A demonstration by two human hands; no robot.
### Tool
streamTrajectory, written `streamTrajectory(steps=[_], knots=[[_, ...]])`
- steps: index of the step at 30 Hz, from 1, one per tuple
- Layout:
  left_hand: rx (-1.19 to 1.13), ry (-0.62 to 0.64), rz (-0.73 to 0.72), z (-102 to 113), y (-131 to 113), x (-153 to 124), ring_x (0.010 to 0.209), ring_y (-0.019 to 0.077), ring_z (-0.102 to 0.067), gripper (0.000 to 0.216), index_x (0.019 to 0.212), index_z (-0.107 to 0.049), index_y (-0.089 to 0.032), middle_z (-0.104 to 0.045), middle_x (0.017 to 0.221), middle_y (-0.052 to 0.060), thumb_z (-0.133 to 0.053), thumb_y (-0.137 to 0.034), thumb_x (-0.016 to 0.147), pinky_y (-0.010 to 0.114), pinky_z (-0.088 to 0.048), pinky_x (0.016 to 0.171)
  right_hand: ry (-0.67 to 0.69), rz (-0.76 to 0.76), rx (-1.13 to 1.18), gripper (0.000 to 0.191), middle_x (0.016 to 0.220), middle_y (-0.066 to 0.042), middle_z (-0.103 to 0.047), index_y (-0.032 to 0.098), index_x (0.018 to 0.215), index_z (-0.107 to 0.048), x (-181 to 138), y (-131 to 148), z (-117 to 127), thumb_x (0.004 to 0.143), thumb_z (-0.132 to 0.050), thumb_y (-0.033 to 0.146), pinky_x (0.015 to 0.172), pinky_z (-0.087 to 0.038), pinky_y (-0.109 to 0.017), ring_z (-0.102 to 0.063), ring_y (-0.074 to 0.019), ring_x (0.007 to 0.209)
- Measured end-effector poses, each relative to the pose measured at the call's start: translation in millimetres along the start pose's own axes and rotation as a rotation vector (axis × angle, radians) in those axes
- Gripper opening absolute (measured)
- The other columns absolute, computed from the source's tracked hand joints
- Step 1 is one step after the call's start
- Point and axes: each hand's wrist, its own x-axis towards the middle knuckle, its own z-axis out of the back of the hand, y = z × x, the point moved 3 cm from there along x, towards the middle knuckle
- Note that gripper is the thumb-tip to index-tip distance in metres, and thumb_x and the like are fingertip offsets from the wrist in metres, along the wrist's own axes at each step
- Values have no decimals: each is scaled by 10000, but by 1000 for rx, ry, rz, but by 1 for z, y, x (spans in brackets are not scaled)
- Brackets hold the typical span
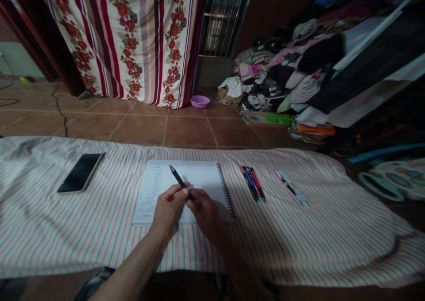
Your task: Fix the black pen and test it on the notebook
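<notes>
Both my hands hold a dark pen above a spiral notebook. Its tip points up and to the left, away from me. My left hand pinches the pen's barrel between thumb and fingers. My right hand is closed around the near end, which its fingers partly hide. The notebook lies open to a mostly white page, with printed text along its left side and the coil on its right. To the right of it rest several pens side by side, red, purple and black among them.
A second small group of pens lies farther right on the striped cloth. At the left is a smartphone, screen dark. Beyond the cloth are a tiled floor, a purple basin, a floral curtain and a heap of clothes.
</notes>
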Motion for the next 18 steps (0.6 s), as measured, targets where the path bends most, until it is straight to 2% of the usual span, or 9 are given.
streamTrajectory(steps=[2, 4, 6, 8, 11, 15, 18], knots=[[2, -69, -16, 4, -2, 3, 703, 114, -583, 180, 781, -748, -160, -712, 762, 32, -775, -228, 616, 190, -432, 643, -7, -4, 11, 207, 870, -41, -664, 248, 976, -665, -1, 3, 3, 810, -542, 240, 734, -516, -311, -627, -184, 807], [-68, -101, 25, 7, -1, 4, 664, 95, -560, 180, 759, -742, -148, -703, 783, 35, -779, -245, 612, 175, -402, 575, -3, -62, 88, 236, 825, -26, -659, 246, 1027, -650, -1, 4, 5, 818, -543, 274, 657, -511, -274, -616, -160, 727], [-171, -82, 100, 7, 0, 5, 649, 92, -559, 179, 734, -728, -138, -690, 780, 36, -778, -263, 617, 178, -387, 546, -6, -130, 215, 263, 784, -7, -658, 244, 1059, -632, -2, 6, 5, 811, -566, 301, 587, -493, -249, -586, -132, 631], [-273, -40, 162, 4, 4, 4, 695, 108, -583, 163, 726, -713, -140, -682, 792, 34, -769, -264, 635, 192, -411, 581, -32, -179, 354, 266, 792, 0, -670, 237, 1042, -631, -1, 8, 4, 791, -600, 318, 546, -478, -239, -550, -109, 565], [-363, 34, 231, -5, 10, 0, 781, 136, -602, 143, 765, -708, -146, -686, 831, 43, -750, -240, 666, 228, -458, 677, -119, -218, 496, 243, 894, -13, -693, 234, 975, -649, 2, 13, 0, 748, -653, 322, 611, -504, -261, -588, -123, 642], [-337, 107, 230, -18, 16, -4, 865, 148, -597, 165, 829, -716, -157, -690, 890, 52, -728, -256, 698, 233, -463, 754, -256, -218, 426, 266, 904, -17, -684, 235, 968, -674, 5, 14, -4, 713, -681, 311, 780, -502, -309, -619, -169, 838], [-265, 170, 189, -24, 17, -7, 884, 172, -592, 232, 898, -711, -167, -687, 917, 65, -703, -318, 722, 248, -455, 734, -290, -224, 431, 227, 776, -10, -661, 216, 894, -693, 7, 12, -1, 722, -660, 359, 699, -505, -299, -611, -165, 763]])
